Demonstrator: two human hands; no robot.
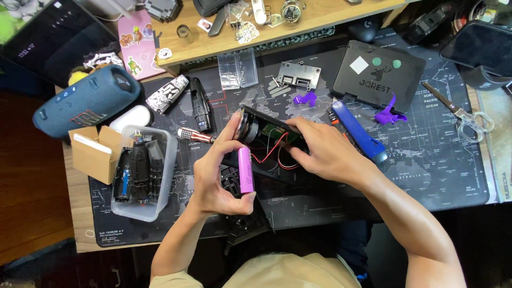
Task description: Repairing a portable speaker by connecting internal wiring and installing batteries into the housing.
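Note:
My left hand (pixel 218 170) pinches a pink cylindrical battery cell (pixel 245 169) upright between thumb and fingers. Its fingertips also touch the round end of an opened black speaker body (pixel 255 128) lying on the desk mat. My right hand (pixel 322 152) grips the other end of that black body, with fingers over a green circuit board. Red and black wires (pixel 272 152) loop from the board toward the battery. A small screwdriver with a striped handle (pixel 194 135) lies just left of my left hand.
A clear plastic tub (pixel 141 173) of black parts and a small cardboard box (pixel 96 152) sit at left. A blue cylindrical speaker (pixel 85 101), a blue utility knife (pixel 358 130), a black case (pixel 381 74), scissors (pixel 461 114) and purple plastic bits (pixel 389 114) lie around the map-printed mat (pixel 426 176).

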